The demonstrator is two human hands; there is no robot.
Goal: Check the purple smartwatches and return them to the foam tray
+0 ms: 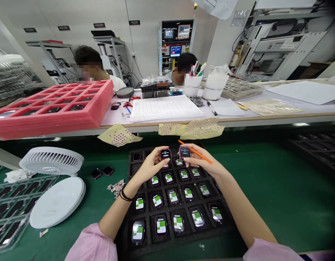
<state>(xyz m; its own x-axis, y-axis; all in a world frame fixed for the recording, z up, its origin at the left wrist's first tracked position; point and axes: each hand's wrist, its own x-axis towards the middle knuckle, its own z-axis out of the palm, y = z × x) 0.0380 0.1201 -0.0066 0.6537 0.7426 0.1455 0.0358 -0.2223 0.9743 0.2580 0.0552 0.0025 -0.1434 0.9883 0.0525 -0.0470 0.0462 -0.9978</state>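
My left hand [155, 161] is closed on a smartwatch [165, 154] with a lit dark screen showing small white text. A second smartwatch [184, 152], its screen also lit, is in my right hand [202, 159]. That hand also has a thin orange stick [196, 151] lying across its fingers. Both watches are held side by side, a little apart, above the far part of a black foam tray [148, 243]. In the tray's compartments lie several more watches, most with green and white screens, such as a watch [161, 225] near the front.
Left of the tray are two dark watches [102, 172], a pile of small tags [116, 187], a white fan [57, 201] and clear plastic trays [13, 217]. A raised shelf carries a pink foam tray [95, 108], paper sheets [167, 108] and cups. Two people are beyond it.
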